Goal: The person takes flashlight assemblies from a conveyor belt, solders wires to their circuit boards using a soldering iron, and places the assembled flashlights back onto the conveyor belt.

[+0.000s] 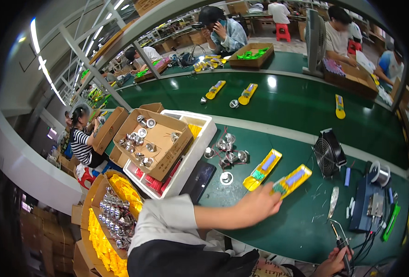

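My left hand (260, 204) is closed around the near end of a yellow plastic half-shell (299, 177), which holds a purple battery cell and a green circuit board. A second yellow half-shell (262, 170) with the same parts lies on the green table just left of it. At the lower right, my right hand (332, 264) grips the dark handle of a soldering iron (342, 249). The iron's metal tip points up and away, apart from the shell. Several silver reflector cups (231, 156) with red wires lie beyond my left hand, and a white-rimmed reflector (226, 178) stands nearer.
A cardboard box of reflectors (167, 152) rests on a white foam box (196, 152) at left. Right are a black fan (329, 154), solder spool (380, 173), blue soldering station (362, 203) and green strip (391, 222). A green conveyor (287, 108) carries more shells; people sit beyond.
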`<state>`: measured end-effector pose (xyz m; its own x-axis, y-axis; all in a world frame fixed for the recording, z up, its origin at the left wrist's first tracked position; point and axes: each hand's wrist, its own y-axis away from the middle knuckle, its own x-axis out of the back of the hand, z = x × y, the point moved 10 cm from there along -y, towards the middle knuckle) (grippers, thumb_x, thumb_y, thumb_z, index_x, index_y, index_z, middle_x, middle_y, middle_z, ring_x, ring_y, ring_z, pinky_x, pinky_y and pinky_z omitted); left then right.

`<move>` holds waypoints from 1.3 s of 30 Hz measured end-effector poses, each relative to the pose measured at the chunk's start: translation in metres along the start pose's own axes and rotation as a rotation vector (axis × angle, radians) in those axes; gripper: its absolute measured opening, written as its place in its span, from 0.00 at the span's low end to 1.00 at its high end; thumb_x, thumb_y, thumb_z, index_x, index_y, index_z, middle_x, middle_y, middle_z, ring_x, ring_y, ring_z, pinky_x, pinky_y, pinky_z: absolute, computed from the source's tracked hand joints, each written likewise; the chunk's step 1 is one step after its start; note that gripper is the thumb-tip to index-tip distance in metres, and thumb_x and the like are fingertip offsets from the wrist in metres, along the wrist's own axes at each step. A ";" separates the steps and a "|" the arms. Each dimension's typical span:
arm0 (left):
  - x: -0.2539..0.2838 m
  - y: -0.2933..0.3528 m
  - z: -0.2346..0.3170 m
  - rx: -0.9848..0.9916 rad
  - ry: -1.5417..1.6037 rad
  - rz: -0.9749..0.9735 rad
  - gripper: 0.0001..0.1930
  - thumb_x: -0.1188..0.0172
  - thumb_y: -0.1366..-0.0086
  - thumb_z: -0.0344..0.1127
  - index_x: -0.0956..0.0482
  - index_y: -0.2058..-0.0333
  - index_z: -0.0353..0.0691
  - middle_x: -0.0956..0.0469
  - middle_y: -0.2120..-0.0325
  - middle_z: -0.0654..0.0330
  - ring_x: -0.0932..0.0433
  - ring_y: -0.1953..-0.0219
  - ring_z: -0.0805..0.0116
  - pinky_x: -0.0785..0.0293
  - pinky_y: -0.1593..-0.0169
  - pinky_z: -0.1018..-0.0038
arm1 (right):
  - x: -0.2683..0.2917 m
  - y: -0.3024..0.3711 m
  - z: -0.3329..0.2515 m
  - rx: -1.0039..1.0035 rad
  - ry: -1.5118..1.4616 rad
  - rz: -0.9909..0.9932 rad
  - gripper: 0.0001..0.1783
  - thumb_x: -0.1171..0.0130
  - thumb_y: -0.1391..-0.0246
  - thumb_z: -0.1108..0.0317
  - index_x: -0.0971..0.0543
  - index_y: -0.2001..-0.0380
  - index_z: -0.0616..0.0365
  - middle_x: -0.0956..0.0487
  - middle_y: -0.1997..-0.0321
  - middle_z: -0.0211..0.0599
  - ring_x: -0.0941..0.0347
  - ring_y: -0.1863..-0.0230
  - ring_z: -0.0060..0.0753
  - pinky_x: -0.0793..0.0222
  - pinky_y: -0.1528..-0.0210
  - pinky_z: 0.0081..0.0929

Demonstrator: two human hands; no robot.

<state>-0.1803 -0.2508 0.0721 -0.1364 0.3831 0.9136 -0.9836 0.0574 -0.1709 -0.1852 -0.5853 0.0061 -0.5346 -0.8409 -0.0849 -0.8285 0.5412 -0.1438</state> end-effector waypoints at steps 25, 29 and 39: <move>0.005 0.084 -0.160 0.611 0.120 0.239 0.11 0.45 0.52 0.32 0.32 0.71 0.33 0.29 0.75 0.51 0.30 0.71 0.54 0.34 0.68 0.64 | -0.011 0.027 0.023 -0.089 -0.083 -0.099 0.07 0.53 0.49 0.66 0.34 0.68 0.57 0.32 0.80 0.27 0.39 0.83 0.11 0.50 0.85 0.06; -0.001 0.093 -0.132 0.511 0.061 0.244 0.09 0.45 0.53 0.31 0.30 0.70 0.37 0.28 0.76 0.57 0.31 0.70 0.58 0.35 0.66 0.67 | -0.020 0.029 0.022 -0.087 -0.090 -0.098 0.08 0.54 0.49 0.65 0.33 0.68 0.58 0.33 0.82 0.25 0.41 0.84 0.10 0.52 0.85 0.07; -0.001 0.086 -0.129 0.432 0.050 0.269 0.04 0.43 0.51 0.32 0.28 0.79 0.40 0.29 0.82 0.59 0.32 0.75 0.59 0.38 0.71 0.66 | -0.027 0.031 0.019 -0.093 -0.111 -0.159 0.06 0.52 0.50 0.68 0.35 0.69 0.57 0.32 0.80 0.27 0.38 0.83 0.12 0.48 0.85 0.06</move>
<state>-0.2493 -0.1276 0.0093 -0.3958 0.3758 0.8379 -0.8749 -0.4316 -0.2197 -0.1933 -0.5462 -0.0147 -0.3787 -0.9084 -0.1772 -0.9154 0.3959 -0.0731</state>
